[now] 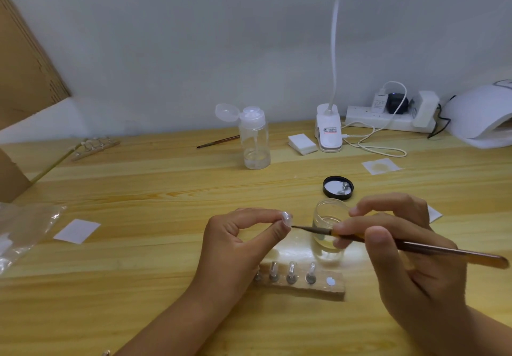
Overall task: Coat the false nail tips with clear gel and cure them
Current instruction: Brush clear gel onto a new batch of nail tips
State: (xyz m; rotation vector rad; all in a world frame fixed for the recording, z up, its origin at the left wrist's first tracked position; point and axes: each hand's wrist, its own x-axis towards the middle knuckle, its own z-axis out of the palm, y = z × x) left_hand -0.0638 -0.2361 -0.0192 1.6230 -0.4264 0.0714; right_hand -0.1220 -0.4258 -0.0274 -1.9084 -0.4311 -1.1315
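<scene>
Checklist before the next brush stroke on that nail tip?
1. Nail tip pinched in left hand: ok.
2. Brush held in right hand, bristles at the nail tip: ok.
3. Gel loaded on bristles: cannot tell.
4. Gel jar open, lid set aside: ok.
5. Free slot on holder block: ok.
6. Curing lamp on: cannot tell.

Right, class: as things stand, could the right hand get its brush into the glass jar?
Probably yes. The glass jar stands open, its lid lying off behind it, and the right hand holds the brush close beside it with nothing between.
</scene>
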